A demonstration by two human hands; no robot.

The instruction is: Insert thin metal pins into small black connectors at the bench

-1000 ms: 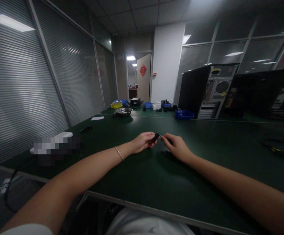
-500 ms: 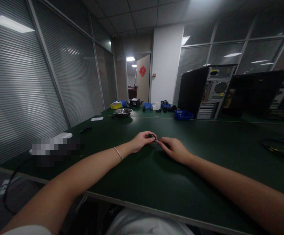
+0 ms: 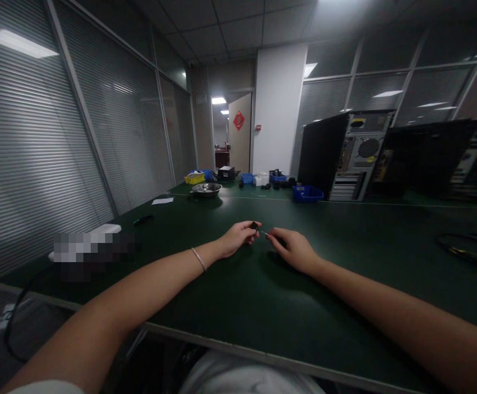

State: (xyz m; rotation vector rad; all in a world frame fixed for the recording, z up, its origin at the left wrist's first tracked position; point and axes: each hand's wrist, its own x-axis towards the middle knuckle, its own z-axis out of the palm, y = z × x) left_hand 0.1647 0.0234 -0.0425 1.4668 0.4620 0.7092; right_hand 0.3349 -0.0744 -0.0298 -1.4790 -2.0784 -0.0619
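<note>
Above the middle of the green table [image 3: 238, 301], my left hand [image 3: 238, 239] is closed, pinching a small black part [image 3: 254, 225] between thumb and fingers. Its exact kind is too small to make out. My right hand [image 3: 293, 249] is closed too, just to the right, with a thin metal-tipped tool [image 3: 264, 233] between thumb and forefinger. The tool's tip points left at the black part, with a small gap between them. Its handle is hidden inside my right hand.
A steel bowl [image 3: 206, 190] and white paper [image 3: 162, 201] lie farther back left. A blue bin [image 3: 307, 193] stands before a black computer tower [image 3: 345, 156]. A dark green tool [image 3: 143, 219] lies left; black cables [image 3: 468, 246] lie at right.
My left fingers have turned the black part, so more of it shows. The tool's tip and the part have drawn slightly apart.
</note>
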